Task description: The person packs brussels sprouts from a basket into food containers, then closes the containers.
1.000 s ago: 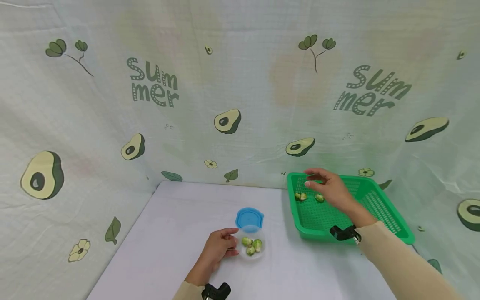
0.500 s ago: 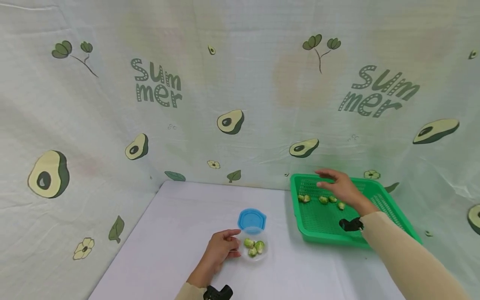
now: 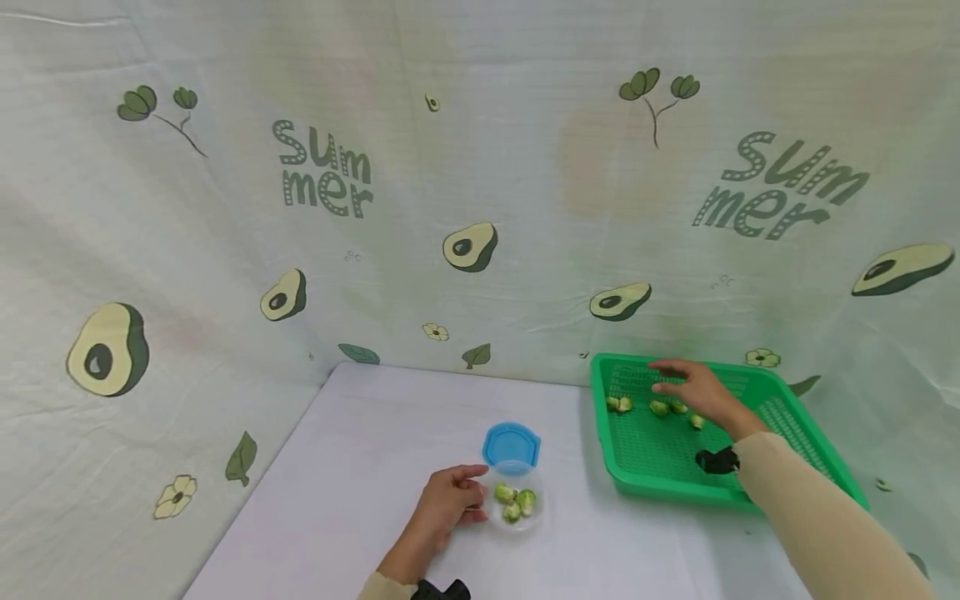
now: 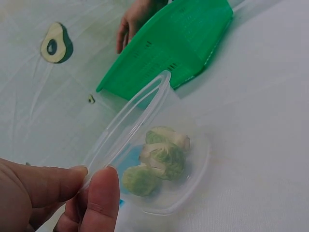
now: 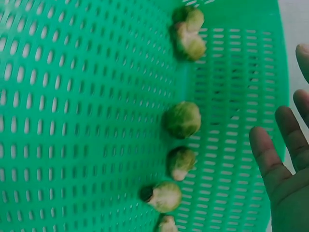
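My left hand (image 3: 447,504) pinches the rim of a clear plastic container (image 4: 200,154) between thumb and fingers. The container stands on the table with 3 Brussels sprouts (image 3: 527,500) inside. Over the back part of a green plastic basket (image 3: 645,458), my right hand (image 3: 701,390) hovers with fingers spread and nothing in its grasp. Several more Brussels sprouts (image 5: 183,119) lie on the basket's floor, mostly in a row along its far side. In the right wrist view, the right hand's fingers (image 5: 265,150) show at the right edge, apart from the sprouts.
A blue lid (image 3: 512,444) lies just behind the clear container, partly seen through it. The white table (image 3: 390,433) extends left of the container. A pale cloth printed with avocados (image 3: 405,183) hangs behind and beside the table.
My right hand has moved a little to the right over the basket, uncovering more sprouts. My left hand keeps its grip on the container. The head view has turned slightly left.
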`<state>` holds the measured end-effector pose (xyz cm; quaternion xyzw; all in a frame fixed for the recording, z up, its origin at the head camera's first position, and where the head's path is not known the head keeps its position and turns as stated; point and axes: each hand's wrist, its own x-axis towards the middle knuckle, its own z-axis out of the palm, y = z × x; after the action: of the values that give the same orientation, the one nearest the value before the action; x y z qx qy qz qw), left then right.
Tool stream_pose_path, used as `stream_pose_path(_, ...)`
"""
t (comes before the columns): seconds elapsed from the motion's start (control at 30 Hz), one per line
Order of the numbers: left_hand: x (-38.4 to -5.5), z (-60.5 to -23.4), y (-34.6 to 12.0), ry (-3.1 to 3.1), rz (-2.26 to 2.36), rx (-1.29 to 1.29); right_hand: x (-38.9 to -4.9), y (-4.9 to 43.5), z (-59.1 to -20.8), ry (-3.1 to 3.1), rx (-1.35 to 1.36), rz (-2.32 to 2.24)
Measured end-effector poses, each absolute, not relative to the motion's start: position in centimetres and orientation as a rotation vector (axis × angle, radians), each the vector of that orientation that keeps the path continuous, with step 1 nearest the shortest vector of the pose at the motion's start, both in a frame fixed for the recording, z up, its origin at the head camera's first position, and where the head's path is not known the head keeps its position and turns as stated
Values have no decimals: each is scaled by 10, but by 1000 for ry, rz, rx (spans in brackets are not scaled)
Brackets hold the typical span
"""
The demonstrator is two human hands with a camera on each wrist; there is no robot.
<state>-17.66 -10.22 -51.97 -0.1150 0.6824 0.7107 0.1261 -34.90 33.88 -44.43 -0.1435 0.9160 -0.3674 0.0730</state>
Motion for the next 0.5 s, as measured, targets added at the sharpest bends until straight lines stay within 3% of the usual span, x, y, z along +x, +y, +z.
stream_pose_path(0.5, -177, -518, -101, 2002, 2057, -370, -356, 352, -467, 2690, -443, -1023)
